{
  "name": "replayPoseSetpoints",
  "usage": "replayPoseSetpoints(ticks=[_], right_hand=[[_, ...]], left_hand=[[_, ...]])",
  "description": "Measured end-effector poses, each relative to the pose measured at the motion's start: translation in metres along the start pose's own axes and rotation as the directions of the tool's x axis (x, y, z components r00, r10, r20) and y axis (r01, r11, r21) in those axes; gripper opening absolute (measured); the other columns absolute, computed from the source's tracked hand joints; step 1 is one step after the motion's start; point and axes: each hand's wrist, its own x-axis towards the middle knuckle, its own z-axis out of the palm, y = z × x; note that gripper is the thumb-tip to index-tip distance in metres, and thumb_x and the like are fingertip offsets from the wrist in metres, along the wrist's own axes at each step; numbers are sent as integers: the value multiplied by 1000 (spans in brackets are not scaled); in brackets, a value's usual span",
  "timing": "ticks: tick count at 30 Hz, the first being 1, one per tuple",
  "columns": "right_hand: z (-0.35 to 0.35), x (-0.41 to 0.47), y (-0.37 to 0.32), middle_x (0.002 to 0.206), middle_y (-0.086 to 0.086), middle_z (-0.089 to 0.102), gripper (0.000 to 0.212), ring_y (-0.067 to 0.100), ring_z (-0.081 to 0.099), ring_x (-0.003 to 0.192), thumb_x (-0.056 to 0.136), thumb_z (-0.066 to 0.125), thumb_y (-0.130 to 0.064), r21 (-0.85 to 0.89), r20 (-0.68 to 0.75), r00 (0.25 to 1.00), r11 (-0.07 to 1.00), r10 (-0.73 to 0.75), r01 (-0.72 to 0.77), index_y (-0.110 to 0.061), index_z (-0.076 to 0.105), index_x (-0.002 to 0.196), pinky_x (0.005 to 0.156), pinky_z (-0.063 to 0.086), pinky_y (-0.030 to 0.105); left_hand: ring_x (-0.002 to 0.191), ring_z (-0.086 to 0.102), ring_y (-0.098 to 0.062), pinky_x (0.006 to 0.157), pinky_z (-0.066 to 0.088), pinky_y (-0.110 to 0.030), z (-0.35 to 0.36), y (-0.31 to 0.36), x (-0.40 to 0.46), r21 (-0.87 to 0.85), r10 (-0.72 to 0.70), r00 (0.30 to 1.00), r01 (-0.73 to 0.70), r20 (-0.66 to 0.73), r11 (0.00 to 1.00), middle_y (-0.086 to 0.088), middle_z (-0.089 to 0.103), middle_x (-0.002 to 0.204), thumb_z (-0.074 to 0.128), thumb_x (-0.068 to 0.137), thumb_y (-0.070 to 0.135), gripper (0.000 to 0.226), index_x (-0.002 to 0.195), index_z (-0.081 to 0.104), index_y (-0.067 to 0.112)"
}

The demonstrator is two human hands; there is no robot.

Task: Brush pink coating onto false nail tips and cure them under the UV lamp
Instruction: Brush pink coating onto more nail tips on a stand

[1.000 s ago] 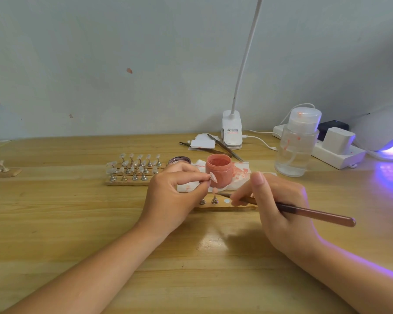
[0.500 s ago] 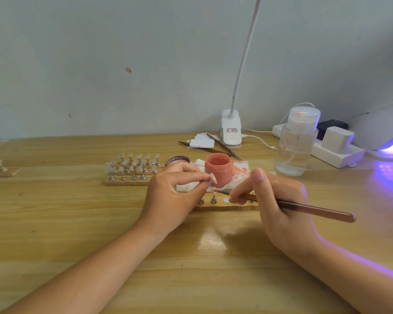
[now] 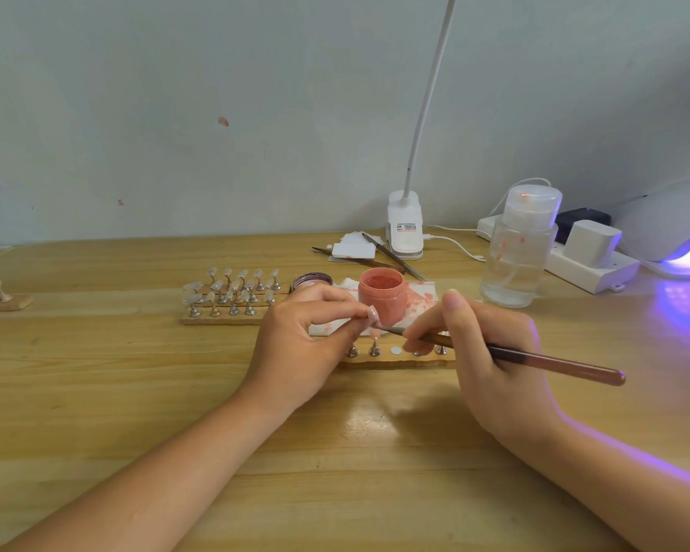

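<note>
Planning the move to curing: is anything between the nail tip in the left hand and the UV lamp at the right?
Yes. The right hand with the brush, then the clear pump bottle and the power strip, lie between the nail tip held by the left hand and the UV lamp.

UV lamp (image 3: 670, 229) cropped right, brush tip (image 3: 381, 329) tiny

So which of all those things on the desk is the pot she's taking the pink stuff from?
Start at the white clip-on lamp at the back of the wooden desk and come straight toward the hands. On the stained white paper stands a small open jar of pink coating, just behind the brush tip. Unlike the taller clear pump bottle to its right, it is squat, lidless and salmon pink all over.
</note>
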Motion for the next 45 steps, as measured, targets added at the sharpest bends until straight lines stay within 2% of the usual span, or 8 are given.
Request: replayPoseSetpoints(ticks=[10, 14, 18, 24, 28, 33, 37, 45], right_hand=[[1, 1, -3, 59, -2, 65, 39, 2, 62, 59, 93, 42, -24, 41, -40, 998, 998, 43, -41, -14, 66, 64, 61, 45, 11], [2, 1, -2, 65, -2, 68, 42, 9, 64, 64, 95, 39, -20, 23, -16, 998, 998, 54, -53, -6, 68, 68, 65, 52, 25], [0, 1, -1, 55, 6, 65, 44, 7, 58, 50, 88, 41, -36, 64, -51, 992, 992, 117, -113, -15, 65, 57, 55, 46, 15], [-2, 3, -5, 74, -3, 68, 29, 9, 62, 66, 89, 44, -30, -15, -54, 998, 1000, -19, 18, -19, 67, 75, 63, 49, 24], [0, 3, -10, 73, -25, 65, 16, -4, 60, 70, 88, 47, -29, -78, -2, 998, 995, -69, 68, -35, 62, 84, 63, 40, 8], [3, 2, -9, 80, -26, 61, 20, -7, 61, 77, 90, 45, -29, -131, 48, 995, 988, -82, 88, -28, 64, 84, 69, 42, 8], [1, -1, -4, 70, -13, 63, 47, -1, 61, 68, 92, 37, -34, -120, 117, 990, 989, -76, 90, -6, 69, 72, 63, 45, 14], [1, 0, -1, 72, -16, 62, 47, 0, 61, 69, 94, 37, -35, -112, 86, 992, 989, -88, 98, -8, 67, 71, 64, 47, 19]], left_hand=[[82, 58, 0, 80, 40, -7, 0, -1, 0, -25, -2, 1000, 2, 6, 1000, 12, 65, 79, 68, 72, 15, 15, 82, 69, 27], [82, 59, -1, 80, 41, -9, 0, -1, 0, -16, -5, 1000, 5, 1, 1000, 10, 67, 80, 70, 72, 10, 18, 82, 69, 25], [84, 59, 3, 80, 38, -5, -1, -1, 0, -20, -23, 1000, 23, -13, 1000, 13, 65, 79, 71, 72, 2, 28, 77, 68, 30], [88, 59, 4, 79, 35, -1, -2, 4, 1, -18, -46, 998, 45, -52, 999, 7, 65, 86, 72, 71, 6, 12, 73, 70, 18], [81, 63, -3, 79, 40, -7, -2, 4, 1, -72, -82, 996, 80, -30, 994, 6, 67, 71, 72, 73, 5, 8, 72, 70, 12], [76, 61, -9, 77, 43, -11, -2, 3, 1, -61, -81, 996, 78, -41, 995, 2, 66, 69, 73, 72, 3, 8, 73, 71, 10], [75, 58, -11, 73, 42, -10, -2, 3, 1, -41, -81, 995, 79, -53, 996, 1, 65, 72, 73, 70, -1, 17, 73, 70, 15], [75, 57, -14, 71, 41, -7, -1, 3, 1, -38, -75, 995, 73, -60, 997, 0, 64, 71, 74, 68, -3, 20, 75, 71, 15]])
